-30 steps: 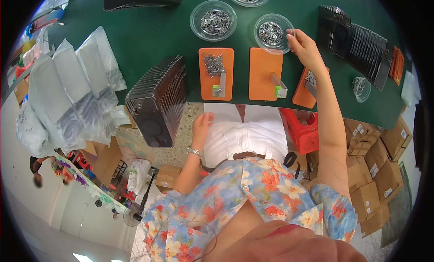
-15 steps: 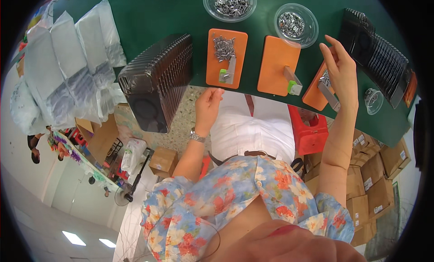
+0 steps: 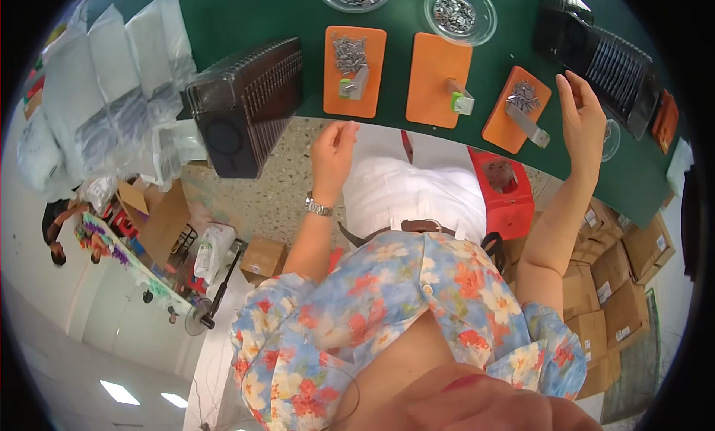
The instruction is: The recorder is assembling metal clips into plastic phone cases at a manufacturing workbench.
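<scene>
My left hand [image 3: 332,160] hovers just off the green table's near edge, its thumb and fingertips pressed together. Whatever they may hold is too small to make out. My right hand [image 3: 583,126], fingers stretched and partly spread, is above the table's right side. Nothing shows in it. Beside it lies the small right orange board [image 3: 497,123], carrying a pile of little metal pieces [image 3: 523,96] and a bent metal strip [image 3: 527,124]. The left orange board [image 3: 332,85] has a similar pile and a strip with a green end. A middle orange board [image 3: 428,88] bears only a strip.
Clear bowls [image 3: 488,25] of small metal parts stand along the back. A row of black flat cases [image 3: 242,103] stands at left, another [image 3: 625,70] at right. Plastic-wrapped packs [image 3: 112,66] lie far left. Below the table edge are a red stool [image 3: 510,215] and cardboard boxes [image 3: 625,282].
The view has shifted, so the table things sit higher and further left. My right hand has moved right, away from the small orange board. My left hand keeps its pinch.
</scene>
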The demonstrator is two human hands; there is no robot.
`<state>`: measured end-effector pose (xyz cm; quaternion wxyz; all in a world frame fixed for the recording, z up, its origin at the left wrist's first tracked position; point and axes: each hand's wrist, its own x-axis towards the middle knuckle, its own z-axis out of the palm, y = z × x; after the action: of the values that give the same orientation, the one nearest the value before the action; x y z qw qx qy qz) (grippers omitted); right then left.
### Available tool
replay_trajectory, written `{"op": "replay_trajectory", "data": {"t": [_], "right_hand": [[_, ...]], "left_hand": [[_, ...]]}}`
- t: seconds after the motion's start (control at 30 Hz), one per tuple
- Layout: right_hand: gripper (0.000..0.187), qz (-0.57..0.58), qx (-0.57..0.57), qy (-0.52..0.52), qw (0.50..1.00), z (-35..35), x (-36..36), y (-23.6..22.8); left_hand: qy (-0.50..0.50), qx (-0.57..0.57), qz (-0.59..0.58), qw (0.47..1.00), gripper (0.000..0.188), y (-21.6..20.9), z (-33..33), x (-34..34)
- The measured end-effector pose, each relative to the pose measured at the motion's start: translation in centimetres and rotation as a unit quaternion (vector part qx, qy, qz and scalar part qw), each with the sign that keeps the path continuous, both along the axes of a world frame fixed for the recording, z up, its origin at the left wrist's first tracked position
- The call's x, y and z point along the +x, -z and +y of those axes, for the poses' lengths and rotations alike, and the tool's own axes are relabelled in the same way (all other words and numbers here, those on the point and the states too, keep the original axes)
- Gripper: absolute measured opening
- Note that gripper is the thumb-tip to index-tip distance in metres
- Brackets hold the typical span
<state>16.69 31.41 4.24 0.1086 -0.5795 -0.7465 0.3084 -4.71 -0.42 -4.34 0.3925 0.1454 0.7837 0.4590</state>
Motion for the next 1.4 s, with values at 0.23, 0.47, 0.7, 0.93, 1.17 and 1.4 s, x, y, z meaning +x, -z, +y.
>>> {"op": "replay_trajectory", "data": {"t": [0.23,0.47,0.7,0.93,1.17,1.4], "right_hand": [[0.036,-0.008,0.064,-0.021,0.998,1.9,-0.7,2.0],[0.074,-0.216,0.161,-0.015,0.963,8.2,1.0,7.7],[0.094,-0.341,0.058,-0.013,0.938,9.7,-2.8,6.1],[0.087,0.126,-0.043,-0.050,0.990,3.4,-3.0,-2.0],[0.103,0.534,-0.604,0.110,0.582,-16.4,-1.4,5.0],[0.076,0.733,-0.668,0.100,0.080,-24.0,-9.8,3.6]], "left_hand": [[-0.004,-0.019,0.005,1.000,0.021,0.5,-0.7,0.1],[0.027,-0.001,-0.024,0.999,0.023,-0.2,0.8,0.9],[0.040,0.010,-0.022,0.999,0.023,-0.2,1.0,1.0],[0.146,0.073,-0.144,0.976,0.018,-4.7,4.9,2.8],[0.139,0.287,-0.523,0.790,0.052,-5.1,6.5,0.3],[0.157,0.322,-0.554,0.751,0.064,-5.1,3.6,-2.0]]}}
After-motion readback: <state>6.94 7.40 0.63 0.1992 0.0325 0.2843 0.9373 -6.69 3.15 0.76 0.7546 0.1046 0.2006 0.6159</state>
